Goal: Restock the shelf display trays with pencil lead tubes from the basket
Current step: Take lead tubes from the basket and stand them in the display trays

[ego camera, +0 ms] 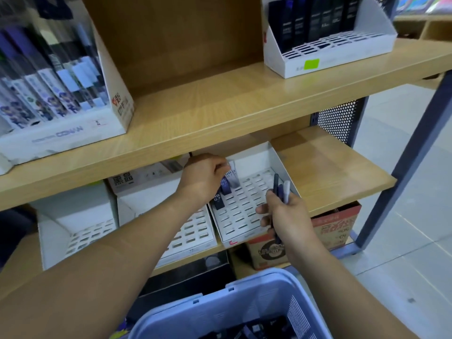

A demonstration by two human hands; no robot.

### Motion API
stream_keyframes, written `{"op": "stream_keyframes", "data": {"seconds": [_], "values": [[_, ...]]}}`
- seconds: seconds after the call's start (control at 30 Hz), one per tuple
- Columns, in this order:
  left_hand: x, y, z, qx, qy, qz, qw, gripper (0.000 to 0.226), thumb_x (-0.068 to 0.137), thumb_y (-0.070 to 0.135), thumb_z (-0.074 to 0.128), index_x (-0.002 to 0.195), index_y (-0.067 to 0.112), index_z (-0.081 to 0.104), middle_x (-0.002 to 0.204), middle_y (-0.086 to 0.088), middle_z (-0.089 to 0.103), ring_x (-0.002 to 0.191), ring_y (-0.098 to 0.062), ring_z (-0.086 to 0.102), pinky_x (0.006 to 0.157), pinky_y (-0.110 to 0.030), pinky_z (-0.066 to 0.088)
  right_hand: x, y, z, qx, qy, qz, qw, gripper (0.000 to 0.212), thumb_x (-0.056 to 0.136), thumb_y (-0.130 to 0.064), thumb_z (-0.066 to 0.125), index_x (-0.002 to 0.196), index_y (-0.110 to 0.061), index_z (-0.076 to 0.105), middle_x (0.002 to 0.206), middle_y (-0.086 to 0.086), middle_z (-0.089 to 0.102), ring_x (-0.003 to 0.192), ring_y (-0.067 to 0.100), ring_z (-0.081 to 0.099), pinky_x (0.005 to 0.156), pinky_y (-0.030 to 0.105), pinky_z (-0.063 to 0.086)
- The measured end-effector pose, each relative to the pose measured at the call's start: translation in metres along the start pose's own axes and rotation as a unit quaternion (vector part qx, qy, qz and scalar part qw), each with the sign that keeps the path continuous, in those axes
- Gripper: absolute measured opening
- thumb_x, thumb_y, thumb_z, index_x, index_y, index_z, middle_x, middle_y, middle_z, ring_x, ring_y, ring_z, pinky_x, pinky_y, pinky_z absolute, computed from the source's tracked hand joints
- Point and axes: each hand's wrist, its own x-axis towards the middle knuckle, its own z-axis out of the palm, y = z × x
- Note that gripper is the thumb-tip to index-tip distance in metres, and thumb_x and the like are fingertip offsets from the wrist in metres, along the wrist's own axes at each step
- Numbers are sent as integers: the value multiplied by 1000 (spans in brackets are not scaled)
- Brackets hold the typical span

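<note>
The head view is showing the left hand [204, 178] pinching a clear, flat lead tube [233, 176] in curled fingers, upright at the back slots of a white cardboard tray [241, 216] on the wooden shelf [330, 167]. The right hand [287, 217] is gripping a bundle of slim tubes [281, 189] beside the tray, above the ribbed plastic basket [244, 299].

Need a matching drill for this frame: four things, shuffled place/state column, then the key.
1. left hand
2. right hand
3. basket
4. green sticker

A. on the front of the upper-shelf tray
B. pinches one clear tube over the slotted tray
C. grips a bunch of tubes
D. bottom of view, nearest the camera

Pairs: 1-B, 2-C, 3-D, 4-A
</note>
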Motion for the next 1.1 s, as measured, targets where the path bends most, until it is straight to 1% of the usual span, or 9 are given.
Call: {"op": "stream_keyframes", "data": {"seconds": [0.1,0.2,0.3,0.4,0.6,0.7,0.83,0.93,1.1], "values": [[5,3,-2,-5,-27,6,1000,23,96,23,55,94,7,71,97,-11,69,90,-25,62,78,-29,46,1,0,-1,19,-3,10,1000,12,102,-21,47,99,-16,58,75,5,64,48,12,49,37,19,34],[7,5,0,14,-36,10,999,20,96,23,55,94,10,71,92,-4,69,87,-20,61,73,-26,45,4,7,-3,52,-3,40,998,10,102,-23,49,98,-17,57,75,5,67,48,11,51,42,24,34],[9,5,4,-9,3,-8,1000,9,91,21,63,99,18,65,87,8,63,84,-12,60,71,-21,41,5,12,-8,110,-18,84,990,11,101,-23,52,105,-15,58,74,4,70,47,10,53,41,24,34],[15,5,7,-20,36,3,999,7,88,21,67,92,16,69,83,6,63,79,-13,60,69,-20,40,3,15,-12,158,-51,122,979,20,100,-28,54,111,-13,60,79,8,73,50,11,54,37,19,34],[18,-12,19,24,33,50,998,17,91,18,62,102,13,75,107,-4,69,99,-19,60,82,-18,39,0,19,-14,187,-110,150,965,31,97,-33,55,117,-10,64,85,9,72,55,12,55,35,16,33],[11,-9,17,20,28,57,998,17,93,15,58,101,10,73,105,-4,65,101,-19,55,89,-26,44,-1,18,-14,169,-144,147,964,31,97,-34,55,117,-12,66,89,9,73,58,12,56,36,16,34],[-20,12,1,-197,-21,-39,979,21,95,22,57,112,24,68,110,11,62,96,-6,56,82,-7,41,-5,15,-16,139,-214,137,957,34,91,-38,59,113,-14,70,94,10,73,60,12,57,37,15,35],[-53,21,-10,-301,-80,-61,948,22,93,18,59,113,23,68,107,8,68,97,-5,62,88,-19,49,-10,11,-16,115,-275,133,945,42,82,-39,63,113,-11,70,91,12,72,57,13,57,36,13,33],[-84,14,-22,-411,-126,-107,896,27,83,6,69,109,15,70,94,-13,71,81,-19,70,80,-26,56,-18,10,-15,73,-330,135,931,37,82,-38,62,103,-9,70,81,13,71,48,12,54,34,13,30]]}}
